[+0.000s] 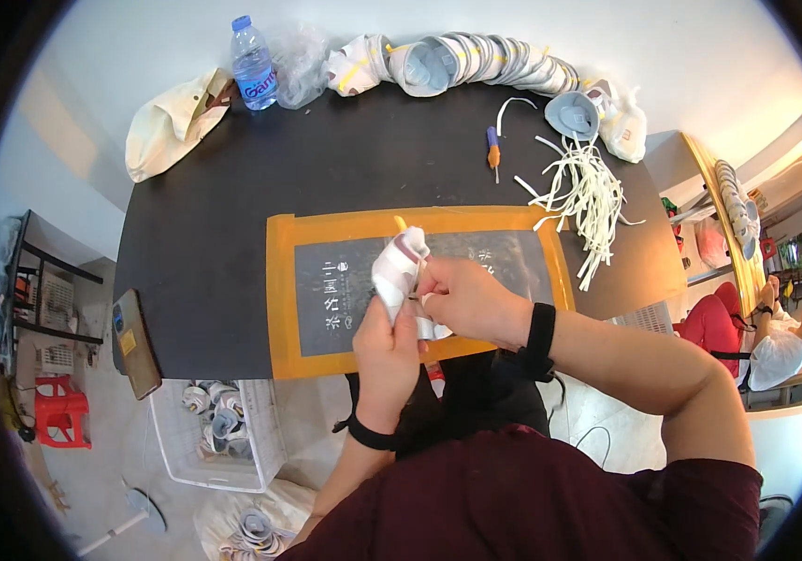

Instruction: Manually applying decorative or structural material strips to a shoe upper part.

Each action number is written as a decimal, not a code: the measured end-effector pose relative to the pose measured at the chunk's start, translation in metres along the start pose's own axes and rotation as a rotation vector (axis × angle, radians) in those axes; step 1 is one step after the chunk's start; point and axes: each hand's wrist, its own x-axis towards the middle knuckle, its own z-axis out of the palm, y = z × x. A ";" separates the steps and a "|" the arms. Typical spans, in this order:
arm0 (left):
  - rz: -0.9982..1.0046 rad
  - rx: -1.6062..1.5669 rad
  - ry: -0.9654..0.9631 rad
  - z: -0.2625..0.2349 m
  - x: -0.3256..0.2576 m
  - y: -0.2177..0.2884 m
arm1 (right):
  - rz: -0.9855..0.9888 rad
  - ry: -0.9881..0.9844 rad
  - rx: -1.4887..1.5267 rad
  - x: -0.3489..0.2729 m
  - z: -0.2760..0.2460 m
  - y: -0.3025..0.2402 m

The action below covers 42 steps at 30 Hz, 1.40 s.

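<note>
A folded white mask (399, 265) is held above the orange-bordered mat (281, 309) on the counter (223, 187), gripped from below by the left hand (386, 344); the right hand (464, 297) is closed, apparently pinching its edge.

A water bottle (253, 63), a screwdriver (492, 150) and a phone (135, 342) lie well apart on the black table (232, 187).

Small workshop: black worktable (232, 187), stacked mask cups (485, 58), cut strap pile (583, 192), bin of masks (218, 421).
</note>
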 end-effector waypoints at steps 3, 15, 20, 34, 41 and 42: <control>-0.005 -0.135 -0.018 -0.006 0.002 -0.010 | -0.034 -0.040 0.103 -0.011 -0.005 0.003; 0.051 -0.453 -0.043 -0.007 0.006 -0.011 | -0.430 0.066 -0.309 -0.019 -0.014 0.000; 0.027 -0.537 -0.022 -0.006 0.005 -0.008 | -0.468 0.122 -0.183 -0.023 -0.006 0.007; 0.079 -0.470 0.021 0.001 0.001 -0.005 | -0.425 0.208 0.005 -0.037 0.010 0.016; 0.069 -0.495 0.054 -0.002 0.002 -0.009 | -0.448 0.208 0.057 -0.039 0.015 0.021; 0.065 -0.513 0.054 -0.002 0.001 -0.009 | -0.448 0.207 0.058 -0.039 0.016 0.021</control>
